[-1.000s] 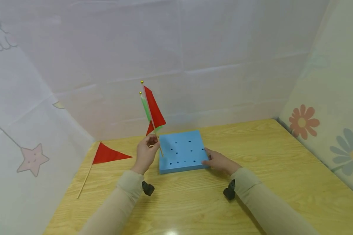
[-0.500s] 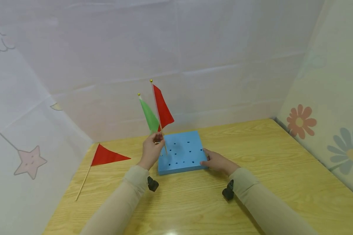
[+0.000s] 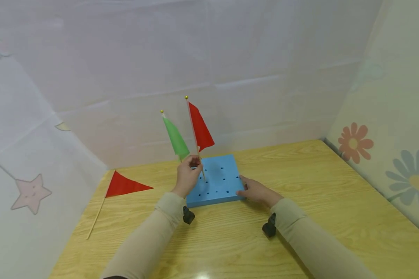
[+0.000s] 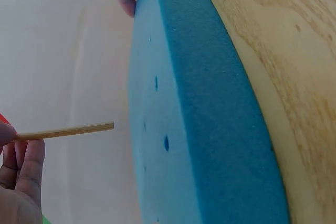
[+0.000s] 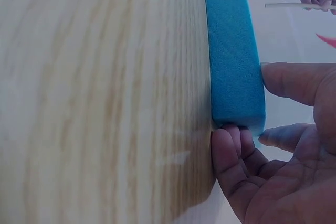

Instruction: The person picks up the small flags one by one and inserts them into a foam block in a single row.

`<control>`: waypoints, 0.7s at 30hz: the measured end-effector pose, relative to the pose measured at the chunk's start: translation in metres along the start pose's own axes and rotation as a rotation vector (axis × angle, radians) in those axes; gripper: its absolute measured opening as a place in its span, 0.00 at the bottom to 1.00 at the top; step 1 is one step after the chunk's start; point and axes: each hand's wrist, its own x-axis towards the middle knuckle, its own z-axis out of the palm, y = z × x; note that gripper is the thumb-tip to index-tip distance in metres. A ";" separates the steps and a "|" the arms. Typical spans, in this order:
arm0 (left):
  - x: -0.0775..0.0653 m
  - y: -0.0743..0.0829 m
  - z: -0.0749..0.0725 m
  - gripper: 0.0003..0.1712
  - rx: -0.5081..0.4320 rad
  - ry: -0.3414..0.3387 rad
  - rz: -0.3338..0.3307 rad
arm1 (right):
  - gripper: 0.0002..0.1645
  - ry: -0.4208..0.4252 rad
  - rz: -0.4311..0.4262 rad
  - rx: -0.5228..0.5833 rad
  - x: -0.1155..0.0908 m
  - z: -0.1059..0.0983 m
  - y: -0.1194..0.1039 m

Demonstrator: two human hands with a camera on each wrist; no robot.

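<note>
My left hand [image 3: 188, 176] pinches the thin wooden stick of a red triangular flag [image 3: 201, 130] with a gold bead on top. The flag is nearly upright over a blue foam board [image 3: 214, 200] dotted with small holes. In the left wrist view the stick's lower end [image 4: 107, 126] is free, a short gap off the board's top face. A green flag [image 3: 175, 137] stands at the board's back left, its stick's foot hidden behind my left hand. My right hand [image 3: 259, 191] grips the board's right edge, thumb on the top face, fingers curled against the side.
A second red flag [image 3: 123, 184] lies on the wooden table [image 3: 300, 166] at the left, its stick pointing toward me. Pale cloth [image 3: 265, 108] printed with flowers and a star hangs at the back and sides. Black wrist cameras [image 3: 269, 226] sit on both sleeves.
My left hand has carried the red flag rightward over the board, away from the green flag it overlapped before. The right hand keeps its hold on the board.
</note>
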 end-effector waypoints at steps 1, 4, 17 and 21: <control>0.000 0.000 0.001 0.09 0.003 -0.001 -0.002 | 0.47 -0.001 0.005 0.002 0.000 0.000 0.000; 0.001 -0.002 0.004 0.09 0.008 -0.009 -0.013 | 0.47 0.001 0.005 -0.005 0.000 0.000 0.000; -0.001 -0.012 0.006 0.07 0.028 -0.022 -0.044 | 0.46 0.014 -0.005 -0.028 0.000 0.002 0.001; 0.000 -0.012 0.006 0.08 0.038 -0.028 -0.059 | 0.46 0.015 -0.016 -0.043 0.003 0.002 0.002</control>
